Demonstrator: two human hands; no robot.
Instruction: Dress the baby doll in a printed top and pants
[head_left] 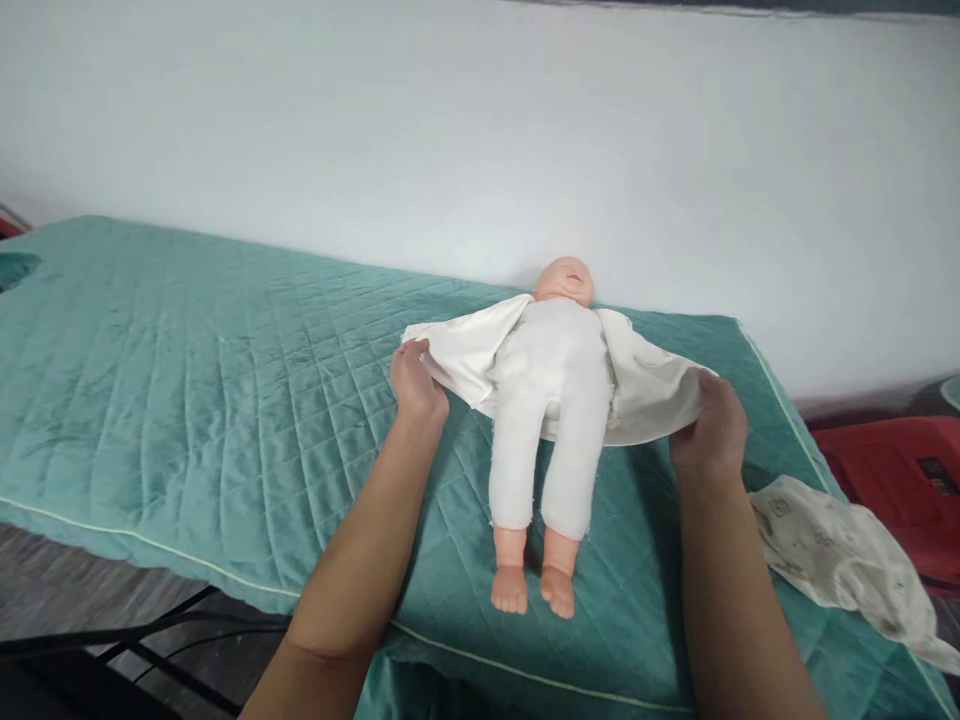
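The left hand [420,383] has its thumb and fingers pinched on one edge of a white garment [469,352]; the right hand [710,425] is closed around the opposite edge, the two well apart. Between them the garment is spread out to both sides of a doll [555,350], which lies face up on a green quilted cover [187,390], its bare feet pointing toward the person and its head near the white wall [450,130]. The left forearm crosses the cover's pale piping and hides a stretch of it. Just beside the right forearm, a patterned cloth [840,550] lies crumpled across the cover's edge, partly blocking a red object [892,470] beyond, perhaps a plastic case. At lower left, black bars [187,640] stand above a dark floor [45,565].
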